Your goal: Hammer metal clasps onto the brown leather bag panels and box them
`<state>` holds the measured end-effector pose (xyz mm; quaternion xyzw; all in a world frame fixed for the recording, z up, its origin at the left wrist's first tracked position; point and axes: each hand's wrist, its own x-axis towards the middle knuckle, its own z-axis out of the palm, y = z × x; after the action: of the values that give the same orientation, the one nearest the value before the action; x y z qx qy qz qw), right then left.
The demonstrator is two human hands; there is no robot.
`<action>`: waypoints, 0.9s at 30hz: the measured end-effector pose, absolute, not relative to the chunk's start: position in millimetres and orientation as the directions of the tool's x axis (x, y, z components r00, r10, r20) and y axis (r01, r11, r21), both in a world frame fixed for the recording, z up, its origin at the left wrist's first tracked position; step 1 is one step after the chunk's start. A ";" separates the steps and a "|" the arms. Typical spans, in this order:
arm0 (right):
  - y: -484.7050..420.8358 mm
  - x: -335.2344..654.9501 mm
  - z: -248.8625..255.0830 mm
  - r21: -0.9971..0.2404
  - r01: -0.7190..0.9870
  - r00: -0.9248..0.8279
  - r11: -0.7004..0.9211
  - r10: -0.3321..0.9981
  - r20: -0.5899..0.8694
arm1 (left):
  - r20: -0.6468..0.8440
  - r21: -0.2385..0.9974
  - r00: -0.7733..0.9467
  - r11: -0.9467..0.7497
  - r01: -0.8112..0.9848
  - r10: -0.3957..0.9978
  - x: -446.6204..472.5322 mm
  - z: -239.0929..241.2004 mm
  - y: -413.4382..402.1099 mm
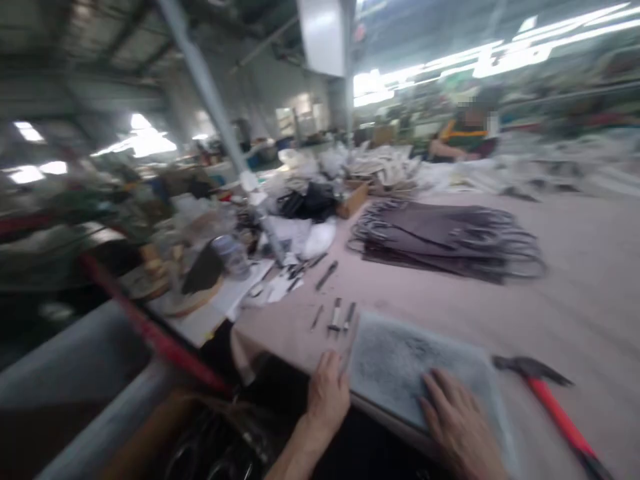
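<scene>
A grey scuffed slab (400, 360) lies at the near edge of the work table. My left hand (327, 393) rests at the slab's left edge, fingers curled against its side. My right hand (457, 423) lies flat on the slab's near right part, fingers stretched out. A hammer (550, 400) with a red handle and dark head lies on the table just right of the slab. The whole view is blurred by motion.
Several small metal punches (335, 313) lie just beyond the slab. A stack of dark bags with handles (450, 240) sits further back. Clutter, a jar (230, 253) and round wooden pieces crowd the left. Another person (465, 137) works at the far end.
</scene>
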<state>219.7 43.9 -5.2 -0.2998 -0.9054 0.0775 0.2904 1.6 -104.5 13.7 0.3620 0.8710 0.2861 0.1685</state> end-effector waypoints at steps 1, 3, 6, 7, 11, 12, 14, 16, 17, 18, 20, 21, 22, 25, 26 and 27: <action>42.3 235.0 -5.6 -0.252 0.565 -0.634 0.785 0.609 0.477 | -0.044 0.605 -0.637 0.528 0.596 0.770 -2.4 17.8 -89.9; 39.1 245.2 -6.0 -0.178 0.627 -0.630 0.758 0.628 0.457 | 0.027 0.577 -0.560 0.445 0.685 0.828 -12.1 27.3 -63.4; 33.4 240.6 -3.1 -0.193 0.648 -0.615 0.736 0.656 0.437 | 0.060 0.521 -0.505 0.404 0.752 0.861 -24.1 43.8 -33.4; 31.6 239.6 -1.7 -0.202 0.647 -0.614 0.735 0.660 0.434 | 0.050 0.496 -0.501 0.414 0.763 0.864 -27.4 48.3 -24.1; 29.9 245.4 0.1 -0.199 0.628 -0.616 0.752 0.637 0.463 | 0.019 0.393 -0.480 0.435 0.810 0.877 -27.9 48.9 15.2; 30.7 247.6 -0.9 -0.188 0.626 -0.614 0.757 0.627 0.479 | 0.031 0.373 -0.456 0.413 0.831 0.890 -22.6 43.1 23.5; 32.7 250.5 -4.4 -0.162 0.625 -0.607 0.764 0.606 0.514 | 0.073 0.333 -0.365 0.322 0.886 0.928 -6.0 24.6 34.2; 34.2 251.2 -9.1 -0.136 0.630 -0.600 0.765 0.590 0.540 | 0.123 0.278 -0.259 0.217 0.936 0.958 14.3 1.3 35.8; 34.9 251.2 -11.8 -0.123 0.637 -0.596 0.761 0.588 0.548 | 0.149 0.246 -0.218 0.178 0.953 0.965 23.6 -10.2 34.0; 35.8 251.1 -14.6 -0.105 0.642 -0.597 0.760 0.581 0.554 | 0.175 0.215 -0.191 0.152 0.965 0.966 31.2 -20.8 31.2; 38.9 251.6 -21.4 -0.061 0.643 -0.602 0.764 0.552 0.577 | 0.223 0.165 -0.165 0.130 0.978 0.961 38.9 -37.9 25.6; 41.8 252.1 -25.4 -0.033 0.636 -0.607 0.771 0.526 0.596 | 0.243 0.147 -0.163 0.129 0.981 0.956 38.6 -44.4 23.7; 45.6 252.6 -30.0 -0.003 0.623 -0.613 0.783 0.491 0.619 | 0.257 0.133 -0.162 0.132 0.982 0.953 36.0 -49.8 22.4; 59.6 253.5 -44.8 0.068 0.588 -0.622 0.806 0.396 0.675 | 0.278 0.103 -0.204 0.182 0.978 0.939 21.1 -59.3 18.9; 62.3 253.6 -48.7 0.080 0.585 -0.625 0.807 0.386 0.678 | 0.288 0.100 -0.238 0.218 0.971 0.928 17.4 -59.8 15.7; 62.1 253.9 -51.2 0.077 0.592 -0.626 0.802 0.398 0.671 | 0.299 0.105 -0.277 0.257 0.961 0.913 16.1 -58.7 10.4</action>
<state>253.9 62.1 -51.2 -0.2783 -0.8895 -0.1467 0.3314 16.1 10.4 -58.7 0.5946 0.7879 0.1336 -0.0888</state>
